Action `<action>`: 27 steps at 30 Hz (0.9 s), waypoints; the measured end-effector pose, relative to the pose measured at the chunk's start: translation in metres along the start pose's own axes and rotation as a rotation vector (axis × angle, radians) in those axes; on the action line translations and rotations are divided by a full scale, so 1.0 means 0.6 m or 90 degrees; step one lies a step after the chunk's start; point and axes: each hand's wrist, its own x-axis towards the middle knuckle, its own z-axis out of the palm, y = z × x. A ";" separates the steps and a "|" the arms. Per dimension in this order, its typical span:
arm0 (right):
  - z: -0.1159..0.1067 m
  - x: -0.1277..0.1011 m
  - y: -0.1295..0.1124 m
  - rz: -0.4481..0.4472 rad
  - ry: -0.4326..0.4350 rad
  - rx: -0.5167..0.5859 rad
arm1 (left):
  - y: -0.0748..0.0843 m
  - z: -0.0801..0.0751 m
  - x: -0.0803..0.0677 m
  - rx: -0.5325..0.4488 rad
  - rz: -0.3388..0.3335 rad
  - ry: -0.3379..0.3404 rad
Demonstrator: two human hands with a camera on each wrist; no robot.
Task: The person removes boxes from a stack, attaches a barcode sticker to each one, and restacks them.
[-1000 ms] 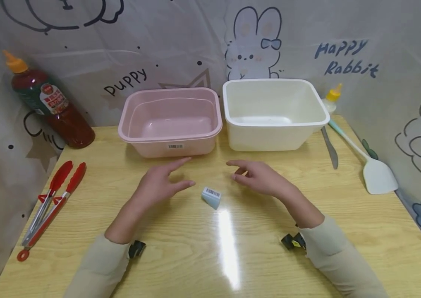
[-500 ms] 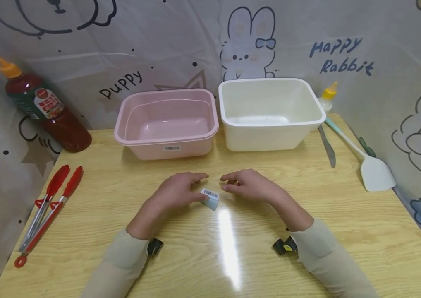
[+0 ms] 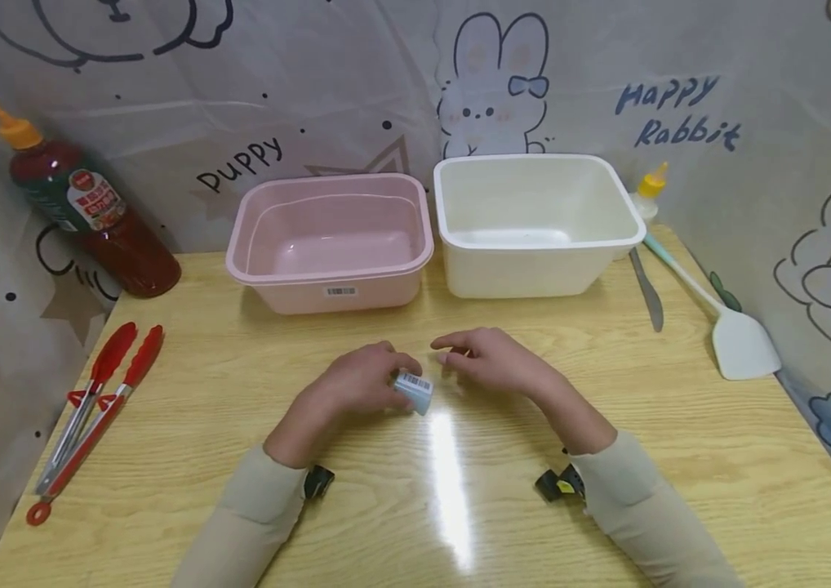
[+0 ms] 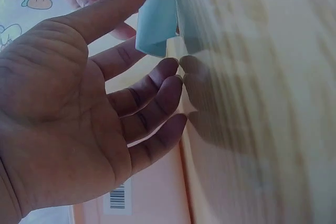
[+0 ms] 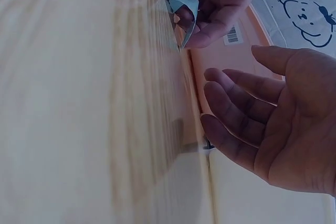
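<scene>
A small light-blue folded piece with a white barcode label (image 3: 414, 392) sits at the middle of the table, its kind unclear. My left hand (image 3: 364, 377) pinches it between thumb and index finger. In the left wrist view the thumb (image 4: 118, 11) lies along its near face, and the other fingers curve loosely beside it, tips close to the tabletop. From the right wrist view the light-blue piece (image 5: 190, 6) looks bent, with a hollow under it. Just right of it, my right hand (image 3: 492, 359) hovers with relaxed, slightly bent fingers and holds nothing.
Behind the hands stand a pink basin (image 3: 261, 278) and a white bin (image 3: 518, 273). Red-tipped tongs (image 3: 85, 425) and a red sauce bottle (image 3: 99, 212) are at left. A knife (image 3: 648, 294), a white spatula (image 3: 744, 347) and a yellow-capped bottle (image 3: 649, 196) are at right.
My left hand has moved right and closed its thumb and index finger on the light-blue piece. My right hand came in a little toward it, then stayed nearly in place.
</scene>
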 end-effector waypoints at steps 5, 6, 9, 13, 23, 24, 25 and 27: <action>0.004 0.002 0.001 -0.009 0.005 0.019 | -0.001 0.002 0.001 -0.005 0.002 0.013; 0.005 0.002 0.002 -0.012 0.003 0.025 | -0.001 0.002 0.001 -0.008 0.004 0.015; 0.010 0.003 0.002 -0.021 -0.006 0.038 | -0.001 0.002 0.000 -0.018 0.016 0.013; 0.011 0.003 0.001 -0.026 -0.005 0.035 | 0.000 0.000 0.002 -0.030 0.029 0.025; 0.006 0.005 0.001 -0.014 0.003 0.030 | 0.000 -0.005 0.002 -0.027 0.015 0.118; 0.006 0.005 0.001 -0.013 0.005 0.032 | 0.001 -0.005 0.002 -0.030 0.011 0.131; 0.006 0.004 0.001 -0.012 0.008 0.032 | 0.002 -0.006 0.002 -0.035 0.006 0.145; 0.006 0.002 0.001 -0.008 0.013 0.034 | 0.006 -0.007 0.002 -0.046 -0.001 0.172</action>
